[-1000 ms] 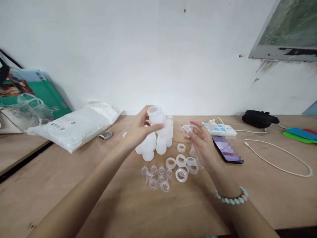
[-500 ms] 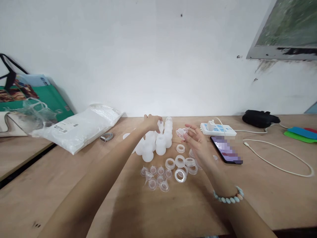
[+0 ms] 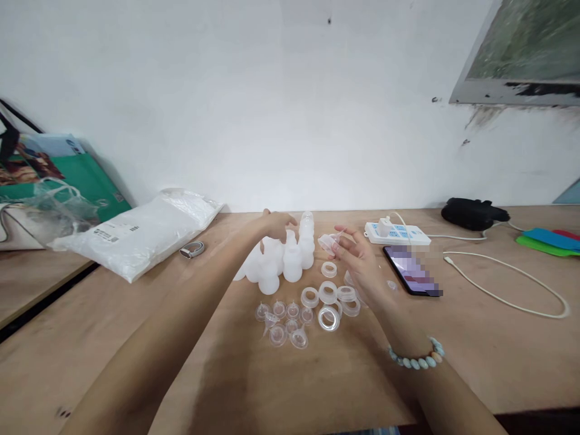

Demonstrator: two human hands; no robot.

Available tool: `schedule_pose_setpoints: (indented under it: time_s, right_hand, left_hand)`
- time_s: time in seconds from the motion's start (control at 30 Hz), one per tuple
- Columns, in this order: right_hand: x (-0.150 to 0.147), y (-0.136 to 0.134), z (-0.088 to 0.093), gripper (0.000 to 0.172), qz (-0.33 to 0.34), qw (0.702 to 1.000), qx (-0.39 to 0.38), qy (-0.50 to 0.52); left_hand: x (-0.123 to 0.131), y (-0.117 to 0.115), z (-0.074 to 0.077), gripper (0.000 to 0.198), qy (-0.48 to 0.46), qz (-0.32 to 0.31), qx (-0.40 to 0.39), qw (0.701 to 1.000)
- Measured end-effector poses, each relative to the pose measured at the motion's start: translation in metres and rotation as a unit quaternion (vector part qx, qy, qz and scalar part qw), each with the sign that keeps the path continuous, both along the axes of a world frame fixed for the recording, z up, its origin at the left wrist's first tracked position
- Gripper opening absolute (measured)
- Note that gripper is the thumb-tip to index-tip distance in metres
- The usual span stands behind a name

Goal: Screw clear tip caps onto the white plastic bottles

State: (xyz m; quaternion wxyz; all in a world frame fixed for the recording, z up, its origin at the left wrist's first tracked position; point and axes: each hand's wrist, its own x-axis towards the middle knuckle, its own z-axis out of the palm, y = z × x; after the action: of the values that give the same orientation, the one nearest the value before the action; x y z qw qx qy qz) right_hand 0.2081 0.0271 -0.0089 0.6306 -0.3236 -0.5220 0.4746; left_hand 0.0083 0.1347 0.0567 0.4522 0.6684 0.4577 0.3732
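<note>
White translucent bottles (image 3: pixel 292 263) stand in a cluster at the middle of the table. Over the back of the cluster is my left hand (image 3: pixel 277 225), fingers apart, with nothing visible in it. My right hand (image 3: pixel 356 248) pinches a clear plastic piece (image 3: pixel 328 243) to the right of the bottles. Several clear rings (image 3: pixel 327 293) lie below my right hand, some overlapping. Left of the rings, several clear nipple-shaped pieces (image 3: pixel 278 335) lie on the wood. A clear-topped bottle (image 3: pixel 307 221) stands at the back of the right-hand row.
A white plastic package (image 3: pixel 145 232) and a metal-coloured band (image 3: pixel 192 249) lie left. To the right are a power strip (image 3: pixel 399 234), a phone (image 3: pixel 410 272), a looped white cable (image 3: pixel 539 275) and a black case (image 3: pixel 475 214). A green bag (image 3: pixel 90 181) leans at far left.
My left hand has opened and lifted slightly off the small white bottle top it was touching. My right hand still holds the clear piece. The view has shifted slightly.
</note>
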Motion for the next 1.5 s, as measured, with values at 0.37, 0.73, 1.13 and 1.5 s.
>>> schedule_pose_setpoints:
  time_s: [0.37, 0.73, 1.13, 1.5]
  right_hand:
    - [-0.014, -0.011, 0.005, 0.056, 0.032, 0.997, 0.063, -0.018]
    - [-0.029, -0.028, -0.004, 0.022, -0.009, 0.975, 0.173, -0.141]
    - [-0.031, -0.029, -0.001, 0.018, -0.013, 0.938, 0.273, -0.212]
    - [-0.027, -0.029, 0.0, 0.041, 0.074, 0.992, 0.088, -0.045]
  left_hand:
    - [0.016, -0.12, -0.025, 0.02, -0.086, 0.002, 0.072, 0.994]
    - [0.015, -0.145, -0.057, 0.025, -0.367, -0.034, -0.199, 0.908]
    - [0.002, -0.139, -0.065, 0.023, -0.361, -0.079, -0.29, 0.883]
    - [0.005, -0.147, -0.053, 0.026, -0.339, -0.109, -0.238, 0.904]
